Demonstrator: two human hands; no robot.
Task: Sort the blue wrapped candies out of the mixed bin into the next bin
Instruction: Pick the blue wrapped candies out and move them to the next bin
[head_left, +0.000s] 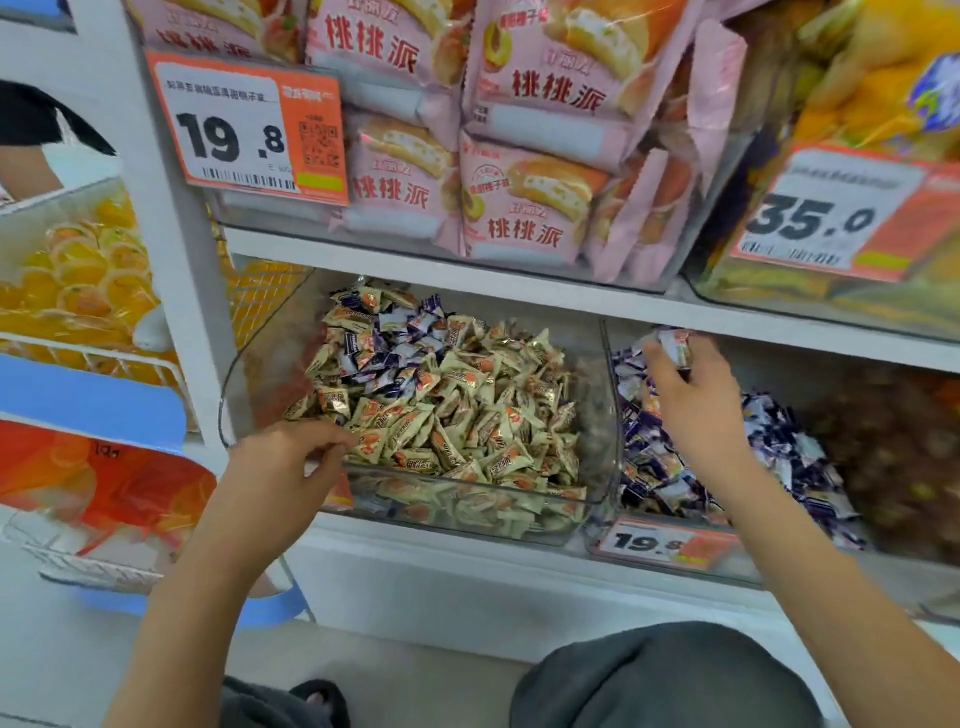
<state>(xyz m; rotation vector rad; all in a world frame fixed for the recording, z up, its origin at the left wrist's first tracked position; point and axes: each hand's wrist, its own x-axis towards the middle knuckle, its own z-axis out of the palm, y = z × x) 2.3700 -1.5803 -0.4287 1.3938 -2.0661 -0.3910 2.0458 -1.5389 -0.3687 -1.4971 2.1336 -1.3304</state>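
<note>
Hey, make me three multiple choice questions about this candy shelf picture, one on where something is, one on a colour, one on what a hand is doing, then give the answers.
1. Where is the right hand?
A. over the blue candy bin
B. on the floor
C. on the top shelf

2. Which wrapper colour fills the front of the mixed bin?
A. green
B. cream
C. black

3. The right hand is
A. empty
B. holding blue candies
C. gripping a price tag

Answers: A, it hovers above the blue pile; B, cream wrappers crowd the front; B, wrappers show at its fingertips.
</note>
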